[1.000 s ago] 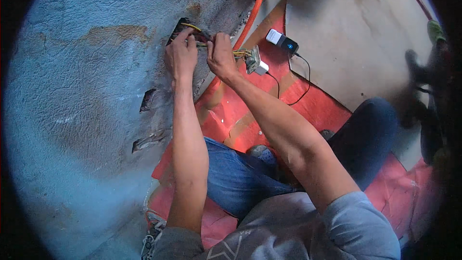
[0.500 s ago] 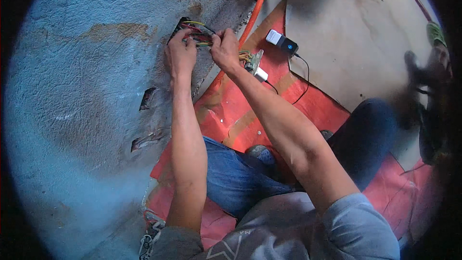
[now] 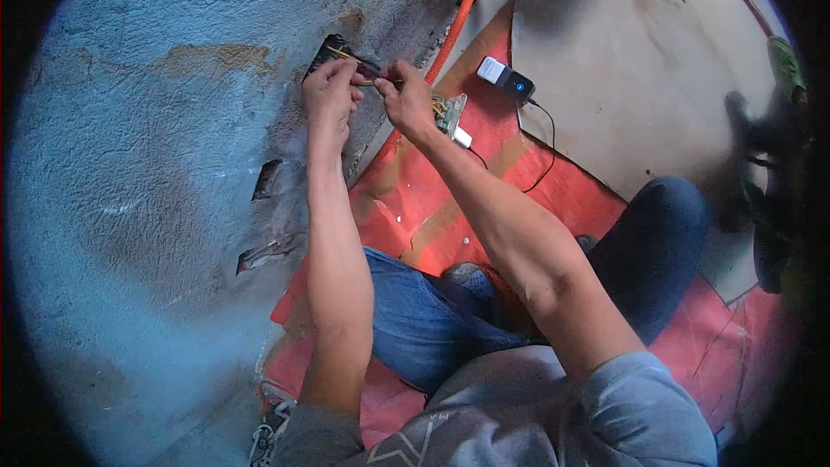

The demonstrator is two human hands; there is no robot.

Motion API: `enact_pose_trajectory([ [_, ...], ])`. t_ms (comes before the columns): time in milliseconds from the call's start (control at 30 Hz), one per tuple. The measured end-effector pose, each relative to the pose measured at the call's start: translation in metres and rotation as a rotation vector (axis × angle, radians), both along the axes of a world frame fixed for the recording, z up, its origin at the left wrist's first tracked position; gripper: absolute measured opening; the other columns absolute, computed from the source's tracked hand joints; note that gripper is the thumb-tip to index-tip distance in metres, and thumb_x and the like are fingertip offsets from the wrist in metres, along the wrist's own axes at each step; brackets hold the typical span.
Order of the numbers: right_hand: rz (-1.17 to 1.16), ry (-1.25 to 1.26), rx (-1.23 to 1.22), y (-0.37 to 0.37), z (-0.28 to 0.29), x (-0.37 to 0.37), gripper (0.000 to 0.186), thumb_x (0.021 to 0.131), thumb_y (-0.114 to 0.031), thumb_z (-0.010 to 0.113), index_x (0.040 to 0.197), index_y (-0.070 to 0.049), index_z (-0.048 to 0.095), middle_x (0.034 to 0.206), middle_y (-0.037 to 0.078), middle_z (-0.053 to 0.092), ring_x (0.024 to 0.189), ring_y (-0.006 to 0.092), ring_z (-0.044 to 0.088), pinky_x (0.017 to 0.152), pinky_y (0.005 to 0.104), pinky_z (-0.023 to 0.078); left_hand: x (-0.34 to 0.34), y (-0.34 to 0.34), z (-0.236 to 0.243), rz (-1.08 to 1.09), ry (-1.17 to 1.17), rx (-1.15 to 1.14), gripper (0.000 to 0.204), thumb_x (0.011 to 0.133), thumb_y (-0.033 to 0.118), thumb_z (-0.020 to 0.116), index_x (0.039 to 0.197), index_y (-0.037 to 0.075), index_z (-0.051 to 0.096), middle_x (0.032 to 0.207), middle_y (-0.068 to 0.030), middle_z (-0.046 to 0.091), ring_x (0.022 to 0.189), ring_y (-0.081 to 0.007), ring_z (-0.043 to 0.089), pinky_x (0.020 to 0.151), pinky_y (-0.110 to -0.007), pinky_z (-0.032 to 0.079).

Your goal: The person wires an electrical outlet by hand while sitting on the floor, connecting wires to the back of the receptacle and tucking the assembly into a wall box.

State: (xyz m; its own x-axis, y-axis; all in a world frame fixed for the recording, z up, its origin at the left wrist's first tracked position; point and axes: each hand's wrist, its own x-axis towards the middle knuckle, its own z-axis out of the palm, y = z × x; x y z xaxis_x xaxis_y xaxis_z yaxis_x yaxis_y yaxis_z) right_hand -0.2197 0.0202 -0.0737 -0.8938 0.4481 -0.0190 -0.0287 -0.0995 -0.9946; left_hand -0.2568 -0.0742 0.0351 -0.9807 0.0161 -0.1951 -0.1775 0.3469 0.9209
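Plaster wall (image 3: 156,173): rough, with a dark wall box (image 3: 333,50) cut in.
Left hand (image 3: 328,95): pinches yellow wires (image 3: 350,57).
Right hand (image 3: 406,97): closed on those wires.
Risk: cramped box; a wire may slip or kink.

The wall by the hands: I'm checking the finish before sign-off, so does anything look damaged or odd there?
Yes. The grey wall is rough and patchy, with a brownish stain near the top and two ragged gashes below the open wall box. Loose wires stick out of that box, where the left hand and right hand meet.
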Motion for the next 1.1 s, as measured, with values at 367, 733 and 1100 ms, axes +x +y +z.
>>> enact_pose_trajectory([
  [367,0.079,-0.003,-0.087,0.007,0.000,0.006,0.020,0.088,-0.005,0.066,0.106,0.002,0.067,0.104,0.020,0.071,0.099,0.0338,0.070,0.089,0.0419,0.054,-0.011,-0.009,-0.012,0.093,0.020,0.018,0.021,0.095,0.025,0.076,0.098,0.005,0.070,0.067,0.0017,0.060,0.046,-0.0049,0.049,0.040,-0.021,0.033],
  [733,0.176,0.026,-0.058,0.020,0.003,-0.009,0.021,0.088,-0.012,0.072,0.103,0.003,0.071,0.096,0.019,0.074,0.095,0.0315,0.072,0.086,0.0405,0.054,-0.011,-0.009,-0.011,0.038,0.035,-0.035,0.018,0.097,0.023,0.073,0.093,0.006,0.070,0.067,0.0021,0.059,0.047,-0.0043,0.048,0.041,-0.021,0.033],
  [1100,0.164,0.017,-0.026,0.028,-0.002,-0.019,0.017,0.086,-0.013,0.075,0.094,0.001,0.070,0.088,0.017,0.074,0.085,0.0291,0.072,0.079,0.0407,0.053,-0.008,-0.003,-0.013,0.015,0.069,0.007,0.018,0.098,0.021,0.071,0.093,0.004,0.069,0.067,0.0008,0.060,0.048,-0.0062,0.050,0.042,-0.022,0.035],
])
